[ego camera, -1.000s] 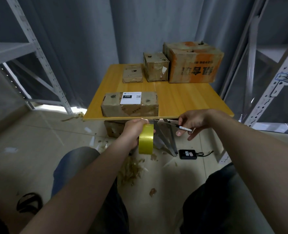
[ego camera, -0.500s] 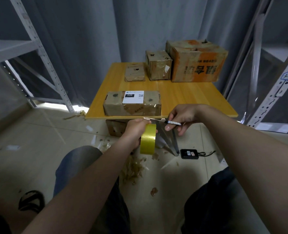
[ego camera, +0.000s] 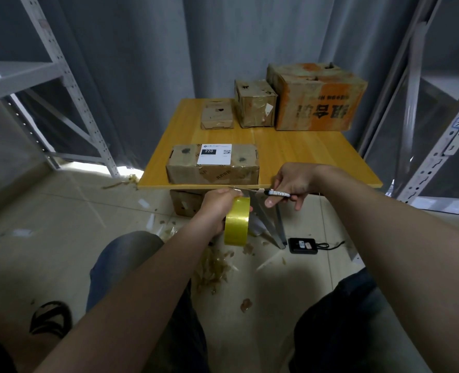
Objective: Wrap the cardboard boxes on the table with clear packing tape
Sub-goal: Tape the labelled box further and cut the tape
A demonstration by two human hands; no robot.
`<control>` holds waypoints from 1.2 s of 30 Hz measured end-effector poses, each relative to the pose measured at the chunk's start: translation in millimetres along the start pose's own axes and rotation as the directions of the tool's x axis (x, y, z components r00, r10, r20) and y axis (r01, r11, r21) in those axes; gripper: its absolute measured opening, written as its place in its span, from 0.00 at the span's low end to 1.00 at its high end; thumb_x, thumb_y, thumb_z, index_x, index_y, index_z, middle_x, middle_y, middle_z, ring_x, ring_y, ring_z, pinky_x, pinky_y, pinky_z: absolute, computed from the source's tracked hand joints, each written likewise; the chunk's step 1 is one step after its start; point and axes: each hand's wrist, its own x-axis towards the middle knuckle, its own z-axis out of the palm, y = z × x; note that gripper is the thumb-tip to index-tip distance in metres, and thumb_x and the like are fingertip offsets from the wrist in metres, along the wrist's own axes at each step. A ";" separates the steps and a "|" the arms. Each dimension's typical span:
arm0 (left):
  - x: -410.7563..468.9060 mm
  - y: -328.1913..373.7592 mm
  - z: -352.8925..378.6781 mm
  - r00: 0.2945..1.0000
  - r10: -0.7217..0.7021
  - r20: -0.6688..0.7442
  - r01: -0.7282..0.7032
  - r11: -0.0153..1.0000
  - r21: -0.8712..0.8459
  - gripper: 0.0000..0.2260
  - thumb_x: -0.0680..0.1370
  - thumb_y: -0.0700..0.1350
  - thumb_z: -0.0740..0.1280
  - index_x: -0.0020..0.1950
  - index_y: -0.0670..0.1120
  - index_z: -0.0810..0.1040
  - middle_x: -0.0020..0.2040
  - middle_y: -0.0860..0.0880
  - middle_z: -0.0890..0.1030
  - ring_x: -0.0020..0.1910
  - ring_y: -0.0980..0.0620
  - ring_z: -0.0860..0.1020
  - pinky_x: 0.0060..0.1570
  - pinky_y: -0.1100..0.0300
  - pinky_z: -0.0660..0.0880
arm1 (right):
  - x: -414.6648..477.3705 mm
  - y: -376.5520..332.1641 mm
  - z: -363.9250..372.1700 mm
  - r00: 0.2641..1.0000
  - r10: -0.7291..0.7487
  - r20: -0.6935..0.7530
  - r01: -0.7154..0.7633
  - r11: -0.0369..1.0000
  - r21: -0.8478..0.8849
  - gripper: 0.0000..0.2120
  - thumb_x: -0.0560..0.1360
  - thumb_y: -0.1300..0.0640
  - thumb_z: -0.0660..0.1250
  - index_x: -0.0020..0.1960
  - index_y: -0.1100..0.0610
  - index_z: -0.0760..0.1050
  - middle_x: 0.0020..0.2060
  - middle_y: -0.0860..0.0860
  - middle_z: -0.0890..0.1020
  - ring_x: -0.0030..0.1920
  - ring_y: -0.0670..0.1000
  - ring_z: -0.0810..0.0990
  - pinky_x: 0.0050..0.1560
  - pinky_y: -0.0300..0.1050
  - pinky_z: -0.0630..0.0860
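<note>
On table (ego camera: 290,157), at near edge: labelled box (ego camera: 212,168). Along far edge, left to right: small box (ego camera: 217,118), middle box (ego camera: 255,107), large box (ego camera: 317,100). Under table: another box (ego camera: 185,203). Before near edge: left hand (ego camera: 219,208) with tape roll (ego camera: 237,222); right hand (ego camera: 295,181), with pen (ego camera: 278,193), just right.

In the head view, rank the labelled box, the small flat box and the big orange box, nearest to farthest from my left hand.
From the left hand, which holds the tape roll:
1. labelled box, front edge of the table.
2. small flat box, back row, left.
3. big orange box, back right corner.
</note>
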 end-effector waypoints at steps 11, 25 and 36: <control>7.1 -5.4 2.0 1.000 -0.025 0.005 0.025 1.000 -0.014 0.07 0.81 0.40 0.70 0.59 0.44 0.81 0.44 0.40 0.85 0.23 0.52 0.81 0.20 0.63 0.73 | 11.6 6.0 4.4 0.998 0.042 -0.045 -0.045 0.997 -0.057 0.20 0.66 0.55 0.85 0.47 0.66 0.81 0.32 0.60 0.77 0.29 0.54 0.77 0.36 0.51 0.85; 23.6 -35.7 -0.7 0.967 -0.236 0.100 0.184 0.910 0.370 0.13 0.79 0.47 0.70 0.61 0.42 0.81 0.53 0.39 0.87 0.38 0.48 0.84 0.44 0.53 0.83 | -12.4 2.9 -1.8 0.996 -0.071 -0.046 0.065 0.992 -0.106 0.19 0.65 0.57 0.85 0.48 0.65 0.81 0.35 0.59 0.82 0.33 0.55 0.81 0.40 0.55 0.86; 27.6 -21.7 17.1 0.961 -0.200 0.191 0.079 0.861 0.503 0.14 0.80 0.48 0.69 0.62 0.41 0.79 0.37 0.45 0.83 0.24 0.52 0.79 0.28 0.60 0.76 | -4.0 15.2 -11.1 0.749 0.180 -0.638 0.246 0.818 0.519 0.25 0.67 0.52 0.84 0.51 0.58 0.71 0.35 0.56 0.85 0.26 0.56 0.80 0.33 0.57 0.85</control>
